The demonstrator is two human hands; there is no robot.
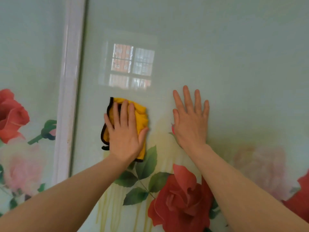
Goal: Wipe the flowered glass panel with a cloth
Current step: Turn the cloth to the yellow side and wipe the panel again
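Glass panel [217, 47]: pale green, upright, filling most of the view; printed with flowers across its lower part. A red rose [182, 200] with green leaves [147, 163] sits low at centre, a faded pink bloom [262, 164] to its right, part of another red flower [299, 201] at the right edge. Yellowish streaks [115, 208] run down the surface below the cloth and left of the red rose; whether they are on the glass or part of the print cannot be told from this view.

Cloth [138, 118]: yellow, dark-edged, bunched, lying flat against the panel left of centre, just above the leaves.

Left hand [124, 136]: palm down on the cloth, fingers straight and slightly apart, thumb out to the right along the cloth's edge; it presses the cloth to the glass. Bare forearm enters from the lower left.

Right hand [191, 119]: flat on the bare glass, fingers spread and pointing up, holding nothing; placed to the right of the cloth and apart from it. Its heel overlaps a small printed bud. Bare forearm enters from the lower right.

Window reflection [128, 66]: a bright barred window, mirrored in the glass just above the cloth.

White frame strip [70, 91]: glossy, vertical, bounding the panel on its left.

Neighbouring panel [30, 47]: left of the strip, same green ground, with a red rose [11, 114], a green bud [48, 129] and a pale pink rose [21, 168] below.
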